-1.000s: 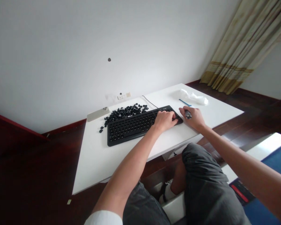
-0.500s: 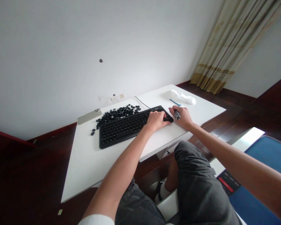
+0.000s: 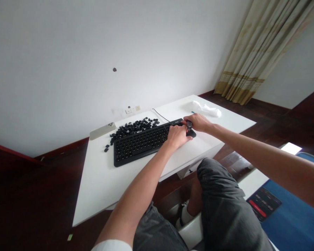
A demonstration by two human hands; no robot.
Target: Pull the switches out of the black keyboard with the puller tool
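A black keyboard lies at a slant on the white table, its keycaps off over much of the visible part. My left hand is on its right end, fingers bent over the top and thumb at the front edge. Just beyond, my right hand is closed round a short dark tool with a shiny end, held over the keyboard's right end. The tool's exact kind and its working tip are hidden. Loose black keycaps lie heaped along the keyboard's back edge.
A phone lies left of the heap. Crumpled white plastic is at the back right, with the tip of a blue tool beside my right hand. A black cable runs behind the keyboard. Another phone-like screen rests on a blue seat.
My right hand has moved left with the dark tool, from beside the keyboard to over its right end. My left hand keeps its place on the keyboard. The view has shifted slightly.
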